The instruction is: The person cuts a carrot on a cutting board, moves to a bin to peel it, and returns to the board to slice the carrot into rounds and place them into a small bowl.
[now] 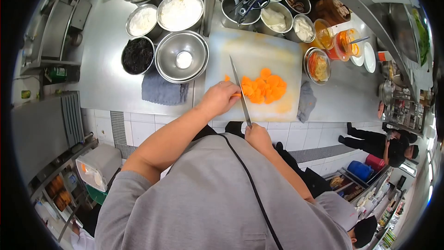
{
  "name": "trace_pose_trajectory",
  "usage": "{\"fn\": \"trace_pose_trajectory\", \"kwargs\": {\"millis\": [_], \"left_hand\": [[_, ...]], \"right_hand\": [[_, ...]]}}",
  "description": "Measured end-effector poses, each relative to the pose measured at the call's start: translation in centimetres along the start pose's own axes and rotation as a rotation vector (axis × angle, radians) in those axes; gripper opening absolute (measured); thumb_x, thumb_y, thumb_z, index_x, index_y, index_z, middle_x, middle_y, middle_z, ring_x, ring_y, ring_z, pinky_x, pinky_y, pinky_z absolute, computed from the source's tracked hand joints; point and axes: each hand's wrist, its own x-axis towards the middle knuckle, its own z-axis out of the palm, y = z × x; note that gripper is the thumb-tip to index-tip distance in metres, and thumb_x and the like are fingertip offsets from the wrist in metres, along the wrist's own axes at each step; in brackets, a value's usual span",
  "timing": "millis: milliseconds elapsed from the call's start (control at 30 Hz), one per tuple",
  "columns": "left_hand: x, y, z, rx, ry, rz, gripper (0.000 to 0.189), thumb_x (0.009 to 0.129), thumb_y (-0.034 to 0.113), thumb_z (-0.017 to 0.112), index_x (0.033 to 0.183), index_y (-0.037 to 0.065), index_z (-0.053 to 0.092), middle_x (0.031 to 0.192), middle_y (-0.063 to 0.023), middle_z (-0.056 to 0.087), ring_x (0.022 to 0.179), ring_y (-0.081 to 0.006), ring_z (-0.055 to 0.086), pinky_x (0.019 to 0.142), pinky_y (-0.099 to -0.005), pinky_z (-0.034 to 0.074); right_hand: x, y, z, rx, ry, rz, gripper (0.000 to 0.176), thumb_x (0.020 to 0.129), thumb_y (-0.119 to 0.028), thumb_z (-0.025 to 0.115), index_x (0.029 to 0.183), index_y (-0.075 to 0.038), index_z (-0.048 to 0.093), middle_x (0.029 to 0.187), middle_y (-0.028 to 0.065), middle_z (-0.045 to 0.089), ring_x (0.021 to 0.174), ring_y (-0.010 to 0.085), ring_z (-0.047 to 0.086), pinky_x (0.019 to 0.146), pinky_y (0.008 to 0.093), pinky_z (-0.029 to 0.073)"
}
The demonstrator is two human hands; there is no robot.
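Note:
A white cutting board (pixel 222 46) lies on the steel counter. My left hand (pixel 219 98) is closed around an orange carrot piece (pixel 236 95) at the board's left front part, fingertips beside the blade. My right hand (pixel 259 138) grips the handle of a long knife (pixel 237 79) at the board's front edge. The blade points away from me and slants a little left, just right of my left fingertips. Thin round carrot slices (pixel 264 88) lie in a loose pile right of the blade. One small carrot bit (pixel 227 78) sits left of it.
Nested steel bowls (pixel 159 60), a bowl of dark food (pixel 138 55) and a folded grey cloth (pixel 164 88) are left of the board. Food containers and scissors (pixel 249 8) line its far side. Another cloth (pixel 306 102) lies right. Other people stand at the lower right.

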Motion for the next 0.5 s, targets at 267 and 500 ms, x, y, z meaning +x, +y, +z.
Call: {"fn": "trace_pose_trajectory", "kwargs": {"millis": [267,500], "left_hand": [[-1.5,1.0,-2.3,-0.408,0.007,-0.251,0.037,0.087,0.002,0.077,0.120,0.005,0.060,0.105,-0.0088,0.070,0.097,-0.0226,0.069,0.090,-0.0393,0.057],[-12.4,-0.8,-9.4,-0.657,0.412,-0.390,0.040,0.090,0.000,0.075,0.127,0.006,0.061,0.113,-0.0026,0.067,0.104,-0.0135,0.064,0.099,-0.0325,0.051]], "right_hand": [[-1.8,1.1,-3.4,0.022,0.077,-0.061,0.037,0.103,-0.032,0.061,0.098,0.004,0.069,0.088,0.0336,0.072,0.089,0.0537,0.071,0.083,0.0597,0.058],[-2.6,4.0,-4.1,0.032,0.177,-0.032,0.035,0.101,-0.036,0.064,0.099,-0.001,0.068,0.088,0.0288,0.073,0.086,0.0519,0.071,0.076,0.0586,0.055]]}}
